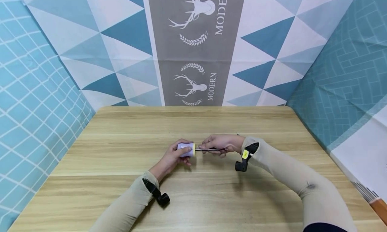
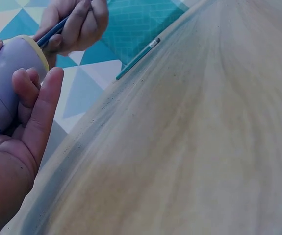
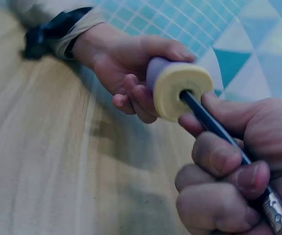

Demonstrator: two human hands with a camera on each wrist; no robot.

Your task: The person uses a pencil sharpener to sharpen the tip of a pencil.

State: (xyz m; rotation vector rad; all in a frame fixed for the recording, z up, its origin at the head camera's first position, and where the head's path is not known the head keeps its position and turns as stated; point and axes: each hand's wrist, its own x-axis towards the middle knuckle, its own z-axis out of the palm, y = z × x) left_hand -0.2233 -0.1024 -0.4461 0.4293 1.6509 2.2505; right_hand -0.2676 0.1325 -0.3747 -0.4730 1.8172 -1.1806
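Note:
My left hand grips a lavender pencil sharpener with a cream-coloured front, held sideways above the table. In the right wrist view, the sharpener's front has a round hole in its middle. A dark pencil with a silvery, patterned end runs into that hole; its inserted tip is hidden. Thumb and curled fingers of my right hand hold the pencil along its shaft, close to the sharpener. The left wrist view shows the sharpener's rounded body in the left palm, little finger extended.
A wood-grain table lies beneath both hands. Patterned cloth hangs behind it and at both sides. In the left wrist view, a thin teal stick-like shape with a pale end shows by the table edge; what it is, I cannot tell.

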